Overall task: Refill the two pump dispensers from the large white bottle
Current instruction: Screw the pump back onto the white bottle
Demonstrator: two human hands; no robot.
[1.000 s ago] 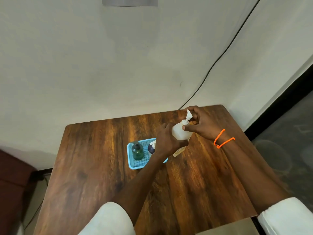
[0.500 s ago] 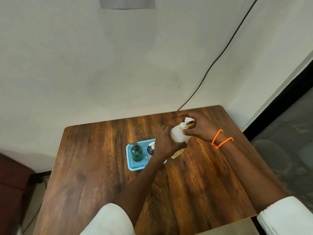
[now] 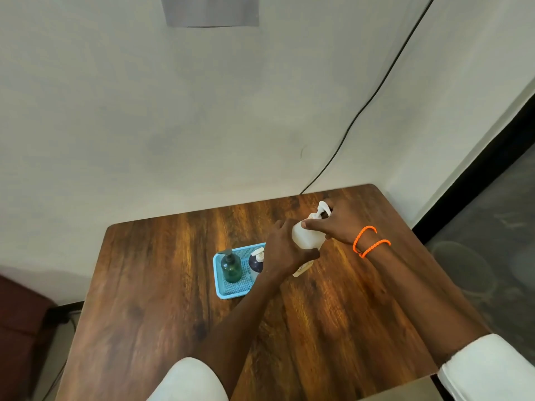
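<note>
Hands meet on the large white bottle (image 3: 307,237), which stands on the wooden worktop (image 3: 162,285) just right of the blue tray (image 3: 228,293). The left hand (image 3: 285,251) wraps its fingers around the bottle's body, while the right hand (image 3: 337,224) pinches the white pump head (image 3: 321,208) at the bottle's top. Inside the tray stand two dispensers: a green dispenser (image 3: 231,267) on the tray's left side and a dark blue dispenser (image 3: 256,263) beside it, nearer the bottle. Orange bracelets (image 3: 369,241) circle the right wrist.

Glossy grained wood table (image 3: 162,285), blue plastic mesh tray (image 3: 217,280) on it, matt white plastic bottle (image 3: 305,237) beside the tray.
</note>
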